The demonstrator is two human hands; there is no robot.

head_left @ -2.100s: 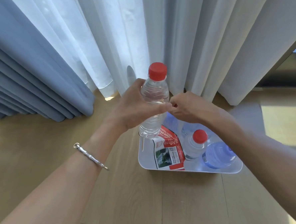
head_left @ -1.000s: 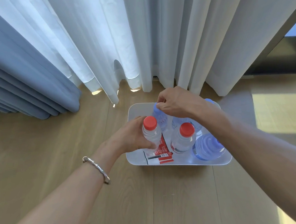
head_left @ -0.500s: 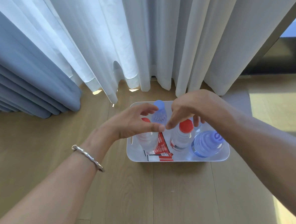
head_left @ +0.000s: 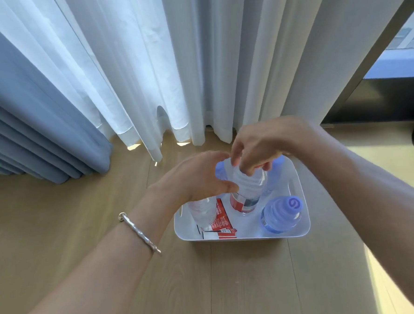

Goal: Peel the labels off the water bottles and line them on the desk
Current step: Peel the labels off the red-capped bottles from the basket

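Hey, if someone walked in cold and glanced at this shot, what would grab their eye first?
Mid-frame, over a white tub, the right hand grips the top of a red-labelled bottle while the left hand curls round its shoulder. A peeled red label lies near-left inside the tub; a blue-capped bottle stands near-right.

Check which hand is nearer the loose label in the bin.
Left. Left hand, curled round the labelled bottle, is just above-left of the label; right hand is farther back, gripping that bottle's top.
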